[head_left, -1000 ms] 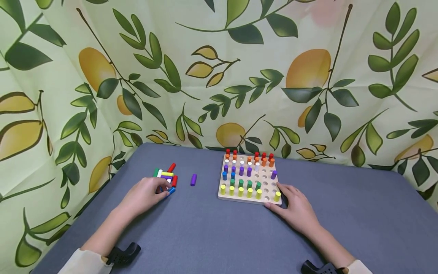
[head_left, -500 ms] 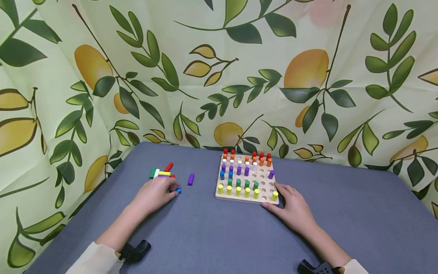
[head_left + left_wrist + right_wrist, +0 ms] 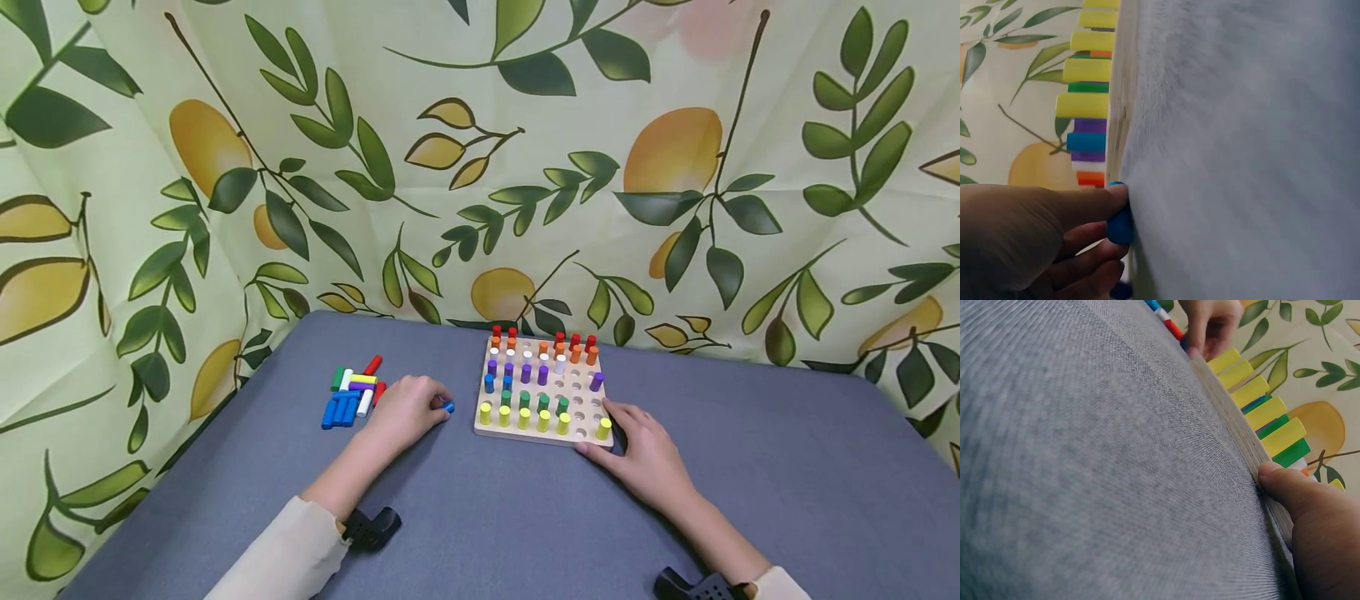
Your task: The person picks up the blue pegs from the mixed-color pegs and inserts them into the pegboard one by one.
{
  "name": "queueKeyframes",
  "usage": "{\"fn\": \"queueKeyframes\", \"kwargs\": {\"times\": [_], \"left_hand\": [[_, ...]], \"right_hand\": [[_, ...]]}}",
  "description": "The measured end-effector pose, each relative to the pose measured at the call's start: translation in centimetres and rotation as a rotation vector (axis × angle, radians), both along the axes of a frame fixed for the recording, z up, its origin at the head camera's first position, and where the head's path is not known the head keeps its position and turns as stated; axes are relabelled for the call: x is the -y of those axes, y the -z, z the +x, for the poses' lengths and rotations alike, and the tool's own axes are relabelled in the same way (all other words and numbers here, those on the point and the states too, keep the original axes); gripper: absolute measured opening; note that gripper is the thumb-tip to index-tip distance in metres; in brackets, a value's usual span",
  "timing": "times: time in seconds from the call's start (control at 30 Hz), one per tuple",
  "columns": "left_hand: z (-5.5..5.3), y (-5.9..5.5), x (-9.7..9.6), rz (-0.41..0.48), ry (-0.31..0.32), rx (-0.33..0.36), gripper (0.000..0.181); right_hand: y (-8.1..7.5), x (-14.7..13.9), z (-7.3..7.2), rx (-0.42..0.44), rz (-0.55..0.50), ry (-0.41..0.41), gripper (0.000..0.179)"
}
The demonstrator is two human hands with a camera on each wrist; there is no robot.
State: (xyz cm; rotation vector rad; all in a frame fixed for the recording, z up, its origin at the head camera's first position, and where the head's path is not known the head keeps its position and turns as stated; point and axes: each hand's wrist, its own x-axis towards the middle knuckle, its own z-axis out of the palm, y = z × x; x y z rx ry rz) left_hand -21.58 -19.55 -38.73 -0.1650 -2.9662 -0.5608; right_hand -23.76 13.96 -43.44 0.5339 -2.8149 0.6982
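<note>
My left hand (image 3: 408, 410) pinches a blue peg (image 3: 447, 407) between thumb and fingers, just left of the wooden pegboard (image 3: 558, 417). In the left wrist view, the blue peg (image 3: 1120, 225) shows below the thumb tip, overlapping the line of the board's edge. My right hand (image 3: 647, 454) holds the board's near right corner, thumb along the front edge and fingers on the right side. Colored pegs stand upright in rows: red and orange at the back, then white, purple, blue, green, with yellow pegs (image 3: 524, 418) in front. Some holes toward the right side have no pegs.
Left of my left hand lies a cluster of loose pegs, among them several blue pegs (image 3: 341, 413), a green peg (image 3: 337, 379), a yellow peg (image 3: 363, 379) and a red peg (image 3: 372, 365). A patterned cloth (image 3: 420, 167) hangs behind the grey table (image 3: 525, 525).
My left hand has picked the blue peg from the loose cluster and moved right with it toward the board, uncovering more blue pegs. The right hand stays at the board's corner.
</note>
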Motion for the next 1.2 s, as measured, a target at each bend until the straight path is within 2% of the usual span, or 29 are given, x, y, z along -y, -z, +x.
{"fn": "queueKeyframes", "kwargs": {"times": [0.3,0.4,0.53,0.77,0.93,1.07,1.2], "left_hand": [[-3.4,0.2,-2.9,0.063,-0.094,0.011,0.016],[-4.1,0.4,-3.3,0.095,-0.145,0.007,0.017],[-4.2,0.5,-3.5,0.114,-0.157,0.005,0.018],[-4.2,0.8,-3.1,0.081,-0.079,0.016,0.021],[-4.3,0.7,-2.6,0.109,-0.072,0.002,0.016],[-4.5,0.4,-2.4,0.154,-0.078,-0.026,0.014],[-4.3,-0.7,-2.6,0.189,-0.069,-0.05,0.016]], "right_hand": [[0.3,-0.1,-0.1,-0.001,0.0,-0.003,0.087],[0.3,0.0,-0.1,-0.013,-0.004,-0.006,0.086],[0.3,0.0,-0.1,-0.02,-0.003,-0.004,0.085],[0.4,-0.1,-0.2,-0.006,0.004,0.001,0.086],[0.4,0.0,-0.2,-0.007,0.006,-0.001,0.086],[0.4,-0.1,-0.2,-0.001,0.006,0.005,0.087],[0.3,-0.1,-0.1,0.001,0.006,0.009,0.087]]}}
